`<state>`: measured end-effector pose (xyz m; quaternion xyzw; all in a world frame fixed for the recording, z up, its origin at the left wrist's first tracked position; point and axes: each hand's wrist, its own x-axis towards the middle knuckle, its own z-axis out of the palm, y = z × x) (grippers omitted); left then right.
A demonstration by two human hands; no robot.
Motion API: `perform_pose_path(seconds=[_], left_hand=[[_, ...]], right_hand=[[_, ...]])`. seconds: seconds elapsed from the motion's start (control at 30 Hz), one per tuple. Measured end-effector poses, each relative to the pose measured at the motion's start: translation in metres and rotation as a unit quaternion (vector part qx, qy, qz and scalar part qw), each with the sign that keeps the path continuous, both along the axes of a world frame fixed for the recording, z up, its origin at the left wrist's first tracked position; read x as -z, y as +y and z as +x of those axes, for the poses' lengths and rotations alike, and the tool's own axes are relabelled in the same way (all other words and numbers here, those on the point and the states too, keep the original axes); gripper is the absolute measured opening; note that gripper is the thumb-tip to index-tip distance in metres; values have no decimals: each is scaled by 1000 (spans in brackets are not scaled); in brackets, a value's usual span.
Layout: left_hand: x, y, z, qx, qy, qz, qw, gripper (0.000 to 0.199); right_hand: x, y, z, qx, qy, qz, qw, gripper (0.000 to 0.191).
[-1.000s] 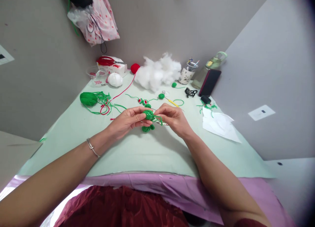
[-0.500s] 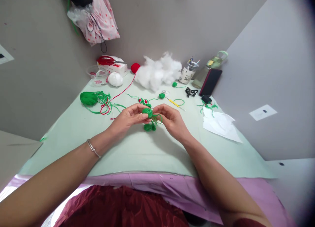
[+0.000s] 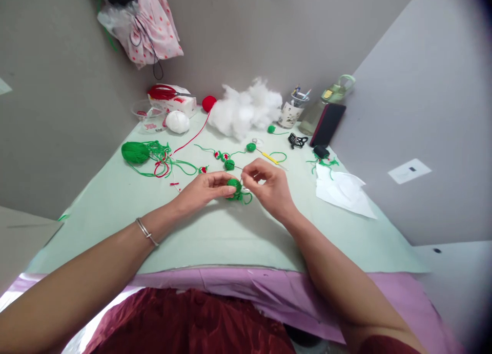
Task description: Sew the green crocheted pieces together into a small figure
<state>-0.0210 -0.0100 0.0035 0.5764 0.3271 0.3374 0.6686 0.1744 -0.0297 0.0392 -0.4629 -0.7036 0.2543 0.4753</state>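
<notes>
Near the middle of the table, my left hand (image 3: 207, 187) pinches a green crocheted piece (image 3: 233, 185) between thumb and fingers. To its right, my right hand (image 3: 268, 182) is raised with thumb and forefinger pressed together; a thin dark strand shows at the fingertips, too fine to tell whether it is thread or a needle. Green yarn ends hang below the held piece. Just beyond it lies a small green ball (image 3: 229, 165) with a dark line across it. Two small red, white and green pieces (image 3: 221, 156) lie behind that ball.
White stuffing (image 3: 246, 110), a red yarn ball (image 3: 208, 103) and a white ball (image 3: 177, 122) stand at the back. Green yarn (image 3: 136, 152) lies left. A yellow-handled hook (image 3: 270, 158), black clip (image 3: 298, 140), phone (image 3: 328, 125) and white paper (image 3: 342, 192) are to the right.
The held green piece has come nearer to me and turned. My right hand has moved away from it, fingertips pinched. The small green ball and a red-green piece are now uncovered.
</notes>
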Motion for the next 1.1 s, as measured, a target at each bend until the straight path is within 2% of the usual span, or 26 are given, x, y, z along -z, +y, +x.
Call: perform_pose_path(seconds=[0.07,0.17,0.23,0.33,0.43,0.57,0.63,0.73,0.87,1.1], left_hand=[[-2,-1,1,9,7,-7,1000,31],[-5,-3,2,19,4,-3,1000,27],[-6,-4,2,20,-18,7,1000,27],[-6,-5,3,32,-56,17,998,30],[-4,-5,3,69,-56,3,996,29],[-3,-4,1,84,-62,-23,994,25],[-2,-3,1,88,-72,-31,993,24],[-3,-3,0,84,-89,-58,991,24],[-5,-1,-2,43,-139,-93,985,24],[-13,0,-5,24,-151,-100,983,21]], right_hand=[[-3,3,4,17,97,-23,995,10],[-6,4,7,-53,210,-145,965,13],[-7,2,6,-121,240,-233,935,16],[-8,0,1,-167,244,-286,912,15],[-13,2,4,-151,279,-275,908,20],[-22,9,22,-97,370,-175,907,27],[-25,11,29,-90,383,-157,906,27],[-25,12,31,-110,374,-182,903,21],[-20,10,24,-139,341,-208,906,21],[-16,6,23,-140,289,-224,920,21]])
